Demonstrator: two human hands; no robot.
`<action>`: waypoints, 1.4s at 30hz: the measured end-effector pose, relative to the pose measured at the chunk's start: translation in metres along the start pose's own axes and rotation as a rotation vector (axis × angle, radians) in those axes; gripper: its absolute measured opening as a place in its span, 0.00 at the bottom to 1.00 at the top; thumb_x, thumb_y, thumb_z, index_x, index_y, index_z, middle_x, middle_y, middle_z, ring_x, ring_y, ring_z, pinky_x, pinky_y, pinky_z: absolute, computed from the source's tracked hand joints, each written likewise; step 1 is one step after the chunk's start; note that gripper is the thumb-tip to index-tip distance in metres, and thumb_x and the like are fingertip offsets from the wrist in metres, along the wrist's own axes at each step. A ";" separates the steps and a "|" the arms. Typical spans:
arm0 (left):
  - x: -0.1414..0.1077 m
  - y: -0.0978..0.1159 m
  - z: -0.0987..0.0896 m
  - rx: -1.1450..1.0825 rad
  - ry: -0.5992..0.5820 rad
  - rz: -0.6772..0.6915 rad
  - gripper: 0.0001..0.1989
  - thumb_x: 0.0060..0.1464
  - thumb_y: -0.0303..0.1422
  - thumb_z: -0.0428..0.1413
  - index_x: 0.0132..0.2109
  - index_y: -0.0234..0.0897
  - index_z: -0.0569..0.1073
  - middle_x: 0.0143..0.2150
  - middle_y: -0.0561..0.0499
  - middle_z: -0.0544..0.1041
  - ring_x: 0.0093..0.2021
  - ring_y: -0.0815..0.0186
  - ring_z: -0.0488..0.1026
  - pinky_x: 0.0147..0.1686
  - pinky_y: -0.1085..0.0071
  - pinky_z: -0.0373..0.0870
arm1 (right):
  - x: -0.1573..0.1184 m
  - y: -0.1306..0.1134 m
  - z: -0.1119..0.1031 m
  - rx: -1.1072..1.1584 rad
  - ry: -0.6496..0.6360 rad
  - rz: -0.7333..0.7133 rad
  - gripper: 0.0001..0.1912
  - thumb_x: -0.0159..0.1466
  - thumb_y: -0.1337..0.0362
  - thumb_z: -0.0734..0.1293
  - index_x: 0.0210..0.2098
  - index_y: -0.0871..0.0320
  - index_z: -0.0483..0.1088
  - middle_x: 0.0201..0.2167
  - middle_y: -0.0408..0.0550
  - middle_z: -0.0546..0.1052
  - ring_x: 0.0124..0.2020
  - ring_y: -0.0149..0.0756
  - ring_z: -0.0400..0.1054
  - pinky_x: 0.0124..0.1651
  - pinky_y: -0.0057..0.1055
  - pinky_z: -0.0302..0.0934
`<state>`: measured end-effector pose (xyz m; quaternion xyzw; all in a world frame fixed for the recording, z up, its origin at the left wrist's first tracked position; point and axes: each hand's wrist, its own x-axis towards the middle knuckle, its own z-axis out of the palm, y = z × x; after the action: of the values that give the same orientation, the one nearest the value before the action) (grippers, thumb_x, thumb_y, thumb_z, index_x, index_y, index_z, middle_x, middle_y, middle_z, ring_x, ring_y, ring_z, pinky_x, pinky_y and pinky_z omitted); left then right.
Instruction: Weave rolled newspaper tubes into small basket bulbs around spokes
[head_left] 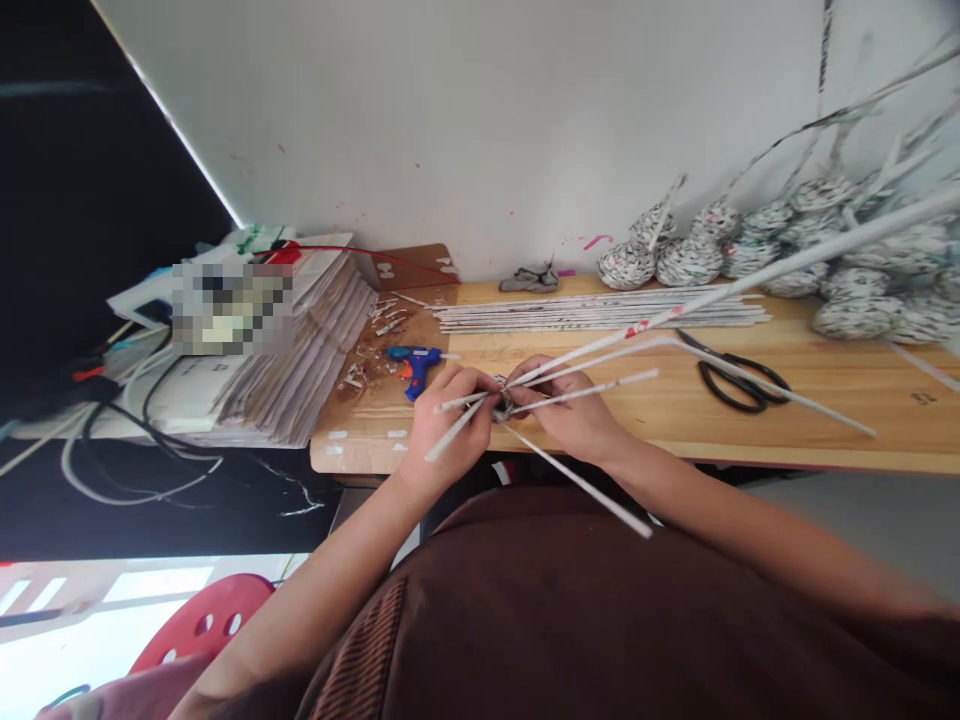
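Near the table's front edge, my left hand [450, 425] is closed on a small woven paper piece [502, 399], with rolled paper strips sticking out in several directions. My right hand [574, 410] pinches the strips at the right side of the same piece, its fingertips close to those of my left. One long white paper strip [720, 292] runs from the piece up to the right. Another strip [585, 484] slants down in front of my shirt. The fingers partly hide the woven piece.
A blue glue gun [420, 370] lies left of my hands beside paper scraps. Black scissors [742, 382] lie at right. Paper tubes [585, 312] and woven gourd-like shapes [690, 262] stretch along the wall. A paper stack [300, 350] stands at left.
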<state>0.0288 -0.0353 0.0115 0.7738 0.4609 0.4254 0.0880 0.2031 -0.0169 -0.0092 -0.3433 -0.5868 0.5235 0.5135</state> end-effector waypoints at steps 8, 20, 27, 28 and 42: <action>0.001 0.005 0.010 -0.437 0.007 -0.477 0.05 0.53 0.33 0.61 0.34 0.36 0.73 0.26 0.54 0.75 0.21 0.69 0.75 0.19 0.75 0.75 | -0.016 -0.013 -0.001 -0.300 0.096 0.010 0.07 0.59 0.61 0.72 0.35 0.57 0.76 0.30 0.47 0.81 0.30 0.36 0.76 0.34 0.31 0.70; -0.004 -0.004 0.002 -0.038 -0.005 0.103 0.06 0.60 0.26 0.56 0.38 0.38 0.78 0.37 0.48 0.80 0.38 0.66 0.78 0.41 0.70 0.75 | 0.008 0.002 0.007 -0.091 0.190 0.098 0.16 0.51 0.53 0.77 0.25 0.57 0.72 0.21 0.42 0.74 0.22 0.31 0.67 0.26 0.29 0.66; -0.009 -0.011 0.010 -0.165 0.106 -0.025 0.03 0.57 0.28 0.61 0.37 0.39 0.79 0.36 0.50 0.81 0.37 0.66 0.78 0.42 0.70 0.75 | 0.000 -0.005 0.000 -0.101 0.105 0.120 0.09 0.55 0.59 0.73 0.30 0.58 0.76 0.26 0.44 0.78 0.26 0.33 0.72 0.31 0.30 0.71; -0.010 -0.011 0.012 -0.175 0.119 -0.023 0.03 0.57 0.28 0.61 0.38 0.39 0.79 0.36 0.50 0.82 0.37 0.66 0.78 0.42 0.70 0.75 | -0.002 -0.006 0.000 -0.156 0.109 0.072 0.08 0.57 0.60 0.72 0.32 0.58 0.77 0.27 0.45 0.79 0.27 0.33 0.73 0.32 0.30 0.70; -0.006 -0.003 0.018 -0.102 0.055 0.064 0.08 0.59 0.25 0.58 0.38 0.42 0.80 0.38 0.50 0.82 0.39 0.66 0.80 0.43 0.70 0.77 | 0.004 -0.009 -0.004 -0.161 0.108 0.123 0.08 0.54 0.61 0.72 0.29 0.60 0.78 0.26 0.47 0.80 0.26 0.35 0.73 0.31 0.32 0.70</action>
<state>0.0385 -0.0340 -0.0051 0.7707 0.4157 0.4722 0.1010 0.2072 -0.0141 0.0000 -0.4463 -0.5765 0.4858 0.4821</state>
